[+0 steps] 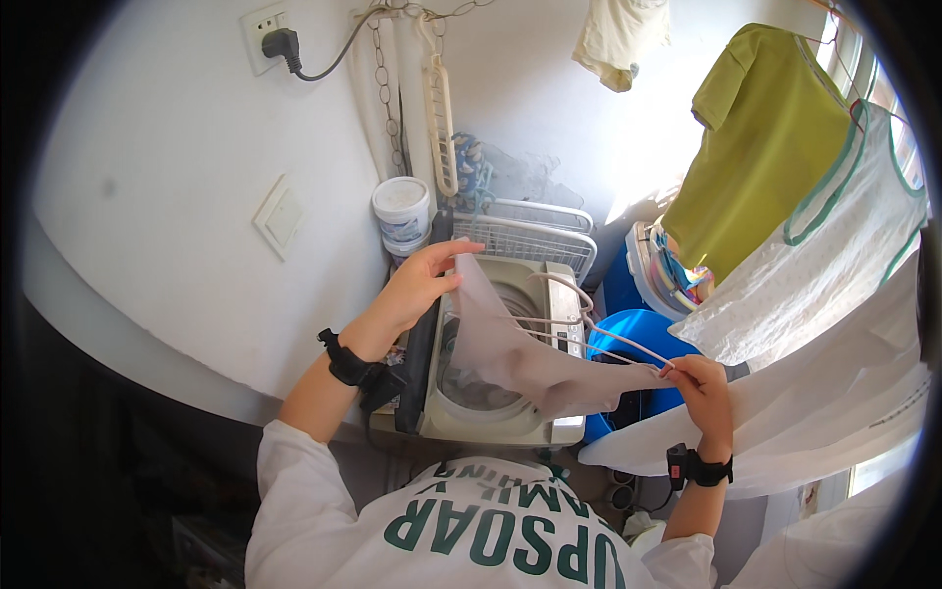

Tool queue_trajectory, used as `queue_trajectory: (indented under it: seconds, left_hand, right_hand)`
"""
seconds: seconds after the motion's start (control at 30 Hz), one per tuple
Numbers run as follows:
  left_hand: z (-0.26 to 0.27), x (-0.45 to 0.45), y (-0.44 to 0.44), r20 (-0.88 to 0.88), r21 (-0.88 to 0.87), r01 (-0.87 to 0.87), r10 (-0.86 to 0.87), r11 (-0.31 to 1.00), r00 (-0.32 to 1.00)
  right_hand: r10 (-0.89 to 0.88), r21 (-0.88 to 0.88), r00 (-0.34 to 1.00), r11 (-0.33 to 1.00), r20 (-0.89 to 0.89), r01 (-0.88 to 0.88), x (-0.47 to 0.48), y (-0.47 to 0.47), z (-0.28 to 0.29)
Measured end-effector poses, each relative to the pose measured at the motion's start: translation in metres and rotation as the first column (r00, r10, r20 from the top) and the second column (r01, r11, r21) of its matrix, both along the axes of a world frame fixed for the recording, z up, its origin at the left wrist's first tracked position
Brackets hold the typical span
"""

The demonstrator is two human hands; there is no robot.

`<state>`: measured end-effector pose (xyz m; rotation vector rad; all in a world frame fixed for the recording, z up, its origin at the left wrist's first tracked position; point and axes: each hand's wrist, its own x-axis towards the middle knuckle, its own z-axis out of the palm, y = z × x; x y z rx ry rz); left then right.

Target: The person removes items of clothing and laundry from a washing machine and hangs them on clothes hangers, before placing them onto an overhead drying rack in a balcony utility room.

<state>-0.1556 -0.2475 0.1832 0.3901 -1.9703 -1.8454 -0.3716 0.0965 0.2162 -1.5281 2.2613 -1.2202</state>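
A thin pale pink garment [508, 361] hangs stretched between my two hands above the open washing machine [471, 428]. My left hand [412, 291] has one upper corner of the cloth between thumb and fingers. At the opposite end, my right hand [703, 390] pinches the cloth together with the end of a light-coloured clothes hanger [625, 342]. The hanger's hook points up and left over the machine's control panel [568, 316]. Part of the hanger's left side is behind the cloth. Inside the drum [460, 383], some wet-looking laundry shows dimly.
White wire racks [530, 228] stand behind the machine, with stacked white tubs [401, 210] at their left. A blue bucket [640, 331] sits to the right. A green shirt [765, 140], a white sleeveless top [817, 235] and a white curtain-like cloth [802, 420] hang at right.
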Motion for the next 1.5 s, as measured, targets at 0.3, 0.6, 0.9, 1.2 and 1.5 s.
queue_trajectory:
  seconds: [0.3,0.6,0.9,1.2,1.5]
  left_hand:
    - [0.027,0.010,0.032,0.264,-0.464,0.137,-0.011,0.875,0.964]
    - [0.025,0.014,0.044,0.006,-0.381,0.104,-0.110,0.919,0.994]
    - [0.001,0.017,0.057,-0.182,-0.297,-0.213,0.164,0.931,0.970]
    - [0.009,0.017,0.052,0.000,-0.376,-0.282,0.304,0.882,0.953]
    - [0.065,-0.004,0.052,-0.066,-0.844,-0.056,0.000,0.533,0.998]
  right_hand:
    - [-0.047,-0.042,0.973,0.997,0.226,0.058,-0.006,0.006,-0.016]
    - [-0.097,-0.010,0.951,0.994,0.294,0.104,-0.007,0.010,-0.034]
    - [-0.165,-0.150,0.879,0.955,0.447,0.255,-0.013,0.022,-0.047]
    - [-0.156,-0.192,0.955,0.959,0.252,0.208,-0.005,0.019,-0.026]
    - [-0.190,-0.124,0.975,0.971,0.112,0.203,0.015,0.021,0.028]
